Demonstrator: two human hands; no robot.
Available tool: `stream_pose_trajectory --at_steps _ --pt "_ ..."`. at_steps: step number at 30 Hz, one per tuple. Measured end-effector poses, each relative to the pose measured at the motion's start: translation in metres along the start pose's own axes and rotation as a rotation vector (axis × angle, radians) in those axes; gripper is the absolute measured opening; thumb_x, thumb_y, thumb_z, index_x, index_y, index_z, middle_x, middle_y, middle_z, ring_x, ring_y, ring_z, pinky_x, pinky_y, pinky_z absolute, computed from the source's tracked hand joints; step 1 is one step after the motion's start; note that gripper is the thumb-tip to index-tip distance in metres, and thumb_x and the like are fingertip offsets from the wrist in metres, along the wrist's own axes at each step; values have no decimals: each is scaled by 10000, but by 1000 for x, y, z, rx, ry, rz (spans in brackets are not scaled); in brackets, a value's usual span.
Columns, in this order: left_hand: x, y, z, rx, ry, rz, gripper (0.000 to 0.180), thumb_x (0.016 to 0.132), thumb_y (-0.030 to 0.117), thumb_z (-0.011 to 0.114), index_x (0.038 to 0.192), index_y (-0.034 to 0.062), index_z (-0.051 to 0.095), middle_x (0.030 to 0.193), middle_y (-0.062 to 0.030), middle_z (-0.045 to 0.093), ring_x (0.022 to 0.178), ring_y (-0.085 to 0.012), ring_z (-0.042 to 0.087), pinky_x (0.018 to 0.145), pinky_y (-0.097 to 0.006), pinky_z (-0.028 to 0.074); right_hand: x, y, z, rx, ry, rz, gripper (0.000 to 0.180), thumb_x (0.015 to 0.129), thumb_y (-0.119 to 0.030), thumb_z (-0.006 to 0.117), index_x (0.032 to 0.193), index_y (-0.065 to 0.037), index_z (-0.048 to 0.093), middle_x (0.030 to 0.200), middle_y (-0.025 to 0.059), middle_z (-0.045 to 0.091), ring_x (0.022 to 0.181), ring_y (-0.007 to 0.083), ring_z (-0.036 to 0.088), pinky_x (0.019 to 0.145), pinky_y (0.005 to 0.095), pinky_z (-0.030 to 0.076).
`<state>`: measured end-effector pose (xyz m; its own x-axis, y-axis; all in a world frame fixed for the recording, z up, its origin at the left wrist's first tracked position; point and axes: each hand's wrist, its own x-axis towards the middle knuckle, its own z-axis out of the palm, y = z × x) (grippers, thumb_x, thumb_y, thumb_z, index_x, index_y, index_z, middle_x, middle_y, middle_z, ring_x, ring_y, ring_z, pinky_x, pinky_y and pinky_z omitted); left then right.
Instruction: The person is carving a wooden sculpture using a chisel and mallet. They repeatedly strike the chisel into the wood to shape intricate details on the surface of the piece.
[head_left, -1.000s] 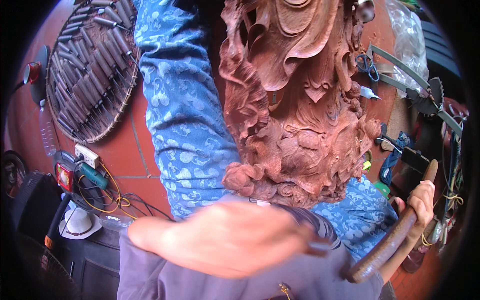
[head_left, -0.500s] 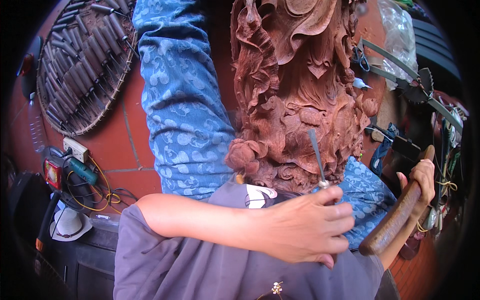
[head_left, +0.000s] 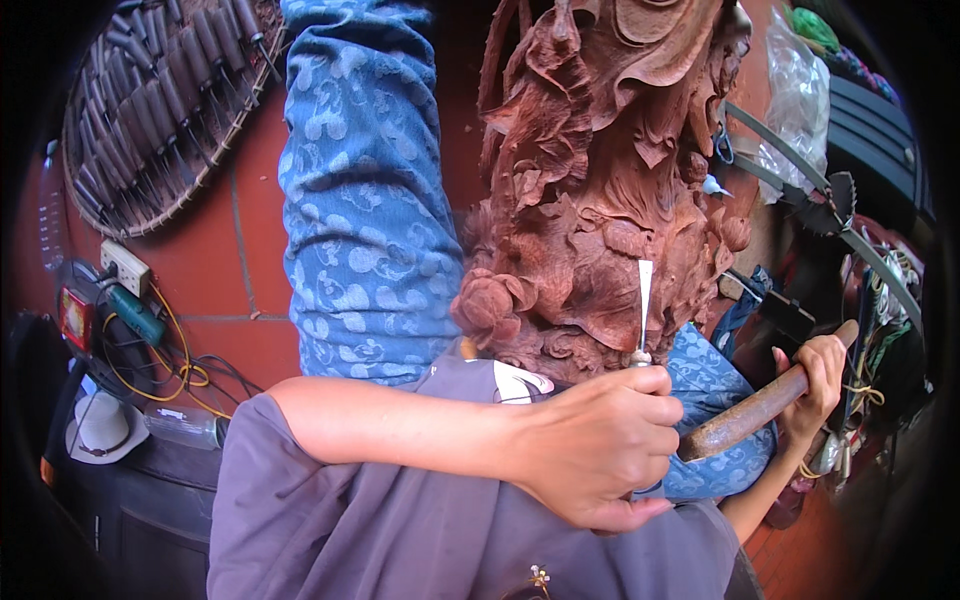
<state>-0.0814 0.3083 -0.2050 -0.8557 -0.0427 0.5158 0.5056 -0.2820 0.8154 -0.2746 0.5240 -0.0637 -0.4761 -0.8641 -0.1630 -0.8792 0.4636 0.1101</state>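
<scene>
One reddish carving [head_left: 605,235] — ornate, seemingly wooden

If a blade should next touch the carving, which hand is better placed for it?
Likely the left hand: it holds a chisel whose blade shows in front of the carving. The right hand holds a wooden club, off to the side.
</scene>
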Motion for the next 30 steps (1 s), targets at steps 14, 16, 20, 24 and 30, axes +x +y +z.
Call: stream_pose_trajectory --at_steps 14,16,20,24,30 --pt "15 10 20 -57 81 77 332 722 320 696 545 76 560 617 -40 514 708 -225 531 739 -372 412 4 -3 1 -89 -86 -46 250 697 -93 784 820 -11 583 836 133 584 853 350 587 863 482 448" --pt "15 9 20 -33 85 82 337 729 321 692 536 76 565 608 -37 519 703 -220 533 739 -368 412 5 -4 1 -108 -119 -66 213 718 -106 754 836 -13 602 830 128 593 854 341 592 867 476 447" --pt "13 8 17 4 64 76 342 740 326 681 534 77 572 614 -37 532 702 -216 535 744 -367 412 7 -6 2 -148 -159 -80 197 721 -98 737 847 -16 610 831 120 602 845 327 590 872 469 439" --pt "11 8 14 34 16 69 345 751 334 671 538 79 577 620 -36 539 704 -212 535 749 -366 412 7 -6 3 -139 -177 -68 202 716 -98 732 850 -18 603 820 118 596 834 326 586 871 462 436" --pt "7 6 10 71 -59 70 338 759 344 667 574 74 587 637 -36 538 725 -213 531 745 -362 408 5 -4 3 -123 -191 -19 225 690 -96 742 845 -17 599 821 122 588 846 330 585 878 464 437"
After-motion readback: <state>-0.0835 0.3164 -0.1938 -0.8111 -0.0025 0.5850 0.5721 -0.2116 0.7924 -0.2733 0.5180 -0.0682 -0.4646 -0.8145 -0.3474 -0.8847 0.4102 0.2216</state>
